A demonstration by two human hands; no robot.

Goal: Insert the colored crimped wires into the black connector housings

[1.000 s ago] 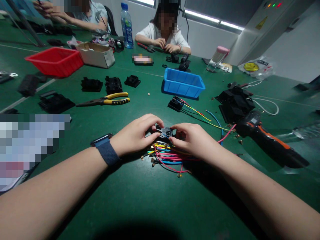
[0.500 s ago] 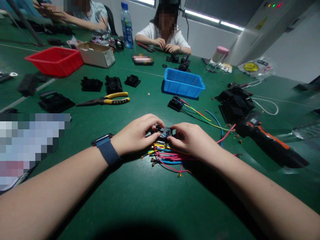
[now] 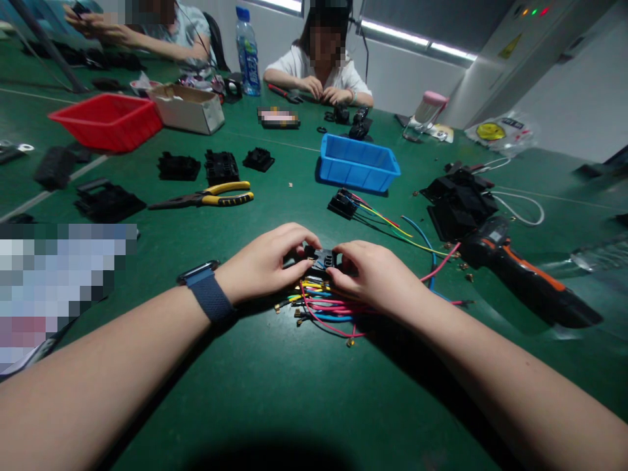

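Note:
My left hand (image 3: 267,261) and my right hand (image 3: 375,275) meet over a small black plastic connector block (image 3: 321,258) on the green table (image 3: 275,392), fingers closed on it from both sides. Under and in front of the hands lies a bundle of coloured wires (image 3: 321,307), pink, yellow and blue, with bare metal terminals at their ends. A dark blue watch band (image 3: 209,294) sits on my left wrist. Most of the block is hidden by my fingers.
Another wired black connector (image 3: 343,204) lies beyond. Yellow-handled pliers (image 3: 210,195) lie left, an orange-black power screwdriver (image 3: 520,275) right. A blue bin (image 3: 358,163), red bin (image 3: 105,118), cardboard box (image 3: 189,108) and black parts (image 3: 458,199) stand farther back. Two people work across the table.
Hardly anything differs. My hands stay on the block; the view has shifted very slightly.

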